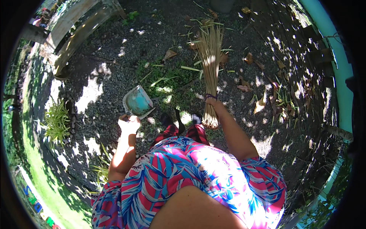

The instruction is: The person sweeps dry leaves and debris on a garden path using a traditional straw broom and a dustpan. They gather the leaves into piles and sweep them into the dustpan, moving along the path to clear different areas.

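My right hand (215,105) is wrapped around a broom of thin stiff sticks (212,63), just below its purple tie. The broom's spread tips point away from me, over cut green blades and dry leaves on the ground. On the other side, my left hand (129,123) is closed at the near end of a worn turquoise dustpan (139,100); the handle itself is mostly hidden by the fingers. Dirt stains the pan's inner face. Between the two hands, my dark shoes (166,119) stand on the gravelly soil.
Dry brown leaves (259,105) and green blades lie scattered on the right. Weathered wooden boards (77,37) stand at the upper left, above a striped leafy plant (57,121). A turquoise curved edge (343,91) borders the far right. Grass (43,177) shows at lower left.
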`<move>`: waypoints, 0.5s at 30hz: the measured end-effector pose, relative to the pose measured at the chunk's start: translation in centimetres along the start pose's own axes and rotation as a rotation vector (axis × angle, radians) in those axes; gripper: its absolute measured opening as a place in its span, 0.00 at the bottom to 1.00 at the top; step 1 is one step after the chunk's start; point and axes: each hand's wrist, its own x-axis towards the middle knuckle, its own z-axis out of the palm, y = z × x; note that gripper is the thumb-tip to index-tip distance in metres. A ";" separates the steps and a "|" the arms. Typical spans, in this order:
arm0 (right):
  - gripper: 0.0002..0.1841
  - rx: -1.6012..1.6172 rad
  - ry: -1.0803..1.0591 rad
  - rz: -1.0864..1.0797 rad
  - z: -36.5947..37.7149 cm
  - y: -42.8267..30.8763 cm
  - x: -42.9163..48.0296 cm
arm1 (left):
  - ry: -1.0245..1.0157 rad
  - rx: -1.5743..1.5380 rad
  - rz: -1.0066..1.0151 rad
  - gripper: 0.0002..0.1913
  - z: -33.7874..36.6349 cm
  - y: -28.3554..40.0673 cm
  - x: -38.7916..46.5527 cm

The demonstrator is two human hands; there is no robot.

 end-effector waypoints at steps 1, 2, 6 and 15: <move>0.12 -0.053 0.012 -0.044 0.5 -0.3 -0.7 | -0.007 -0.058 -0.056 0.13 -0.2 0.3 -0.1; 0.12 0.019 -0.075 0.066 1.3 -0.5 -1.3 | -0.016 -0.116 -0.113 0.14 -0.3 0.9 -0.2; 0.12 0.115 -0.256 0.377 6.0 0.2 -2.8 | -0.115 0.326 0.078 0.10 -1.7 2.9 -1.0; 0.13 0.644 -0.684 0.463 11.6 4.7 5.9 | 0.204 0.528 0.421 0.13 -1.2 5.1 -2.9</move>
